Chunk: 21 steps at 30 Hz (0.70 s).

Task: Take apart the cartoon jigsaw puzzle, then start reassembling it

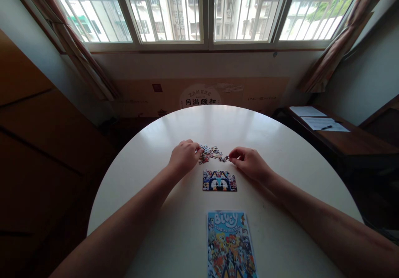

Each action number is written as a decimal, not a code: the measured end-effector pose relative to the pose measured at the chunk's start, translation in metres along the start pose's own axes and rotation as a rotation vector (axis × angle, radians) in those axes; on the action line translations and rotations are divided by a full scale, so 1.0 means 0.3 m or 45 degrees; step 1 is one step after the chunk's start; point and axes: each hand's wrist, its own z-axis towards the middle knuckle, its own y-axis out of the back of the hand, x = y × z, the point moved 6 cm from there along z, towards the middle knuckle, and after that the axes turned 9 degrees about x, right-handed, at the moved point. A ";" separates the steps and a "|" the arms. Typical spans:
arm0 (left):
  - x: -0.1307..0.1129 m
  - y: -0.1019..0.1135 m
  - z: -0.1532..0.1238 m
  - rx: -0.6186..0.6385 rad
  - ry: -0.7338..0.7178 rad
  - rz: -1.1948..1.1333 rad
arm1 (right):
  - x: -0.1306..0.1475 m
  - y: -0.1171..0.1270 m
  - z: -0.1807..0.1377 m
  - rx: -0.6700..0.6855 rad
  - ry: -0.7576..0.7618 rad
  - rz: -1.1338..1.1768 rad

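A loose pile of small jigsaw puzzle pieces [207, 153] lies on the white round table [174, 236]. At the pile's left side is my left hand [186, 155], fingers curled down among the pieces; whatever they hold is hidden. My right hand [247, 160] pinches a dark puzzle piece [227, 158] at the pile's right edge. Just below the pile sits a partly joined puzzle section [220, 181] with a blue dog face and an uneven top edge. Nearer to me lies a colourful "Bluey" picture sheet [230, 244], cut off by the lower frame edge.
Beyond the table a printed cardboard panel [137, 91] stands against the wall under barred windows [168, 12]. To the right, a brown wooden desk [368, 139] holds papers [314, 123] and a pen [326, 127]. A wooden cabinet [40, 145] is at the left.
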 end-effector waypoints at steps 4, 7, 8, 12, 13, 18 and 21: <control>0.009 -0.006 0.007 -0.008 0.024 0.061 | -0.001 -0.001 0.001 0.007 0.023 -0.010; 0.013 -0.015 0.012 -0.016 0.025 0.092 | 0.002 0.001 0.001 0.002 0.033 -0.017; 0.014 -0.017 0.013 -0.022 0.022 0.094 | 0.003 0.001 0.000 0.000 0.029 -0.018; 0.016 -0.025 0.015 -0.065 0.007 0.078 | 0.007 0.003 -0.001 0.000 0.012 -0.016; 0.018 -0.025 0.016 -0.083 0.005 0.071 | 0.008 0.003 -0.002 0.001 0.012 -0.017; 0.034 -0.002 0.012 -0.241 -0.004 -0.003 | 0.005 0.004 -0.002 -0.007 0.013 -0.013; 0.012 0.025 -0.003 -0.352 -0.095 -0.080 | 0.003 0.007 -0.002 -0.025 0.039 0.006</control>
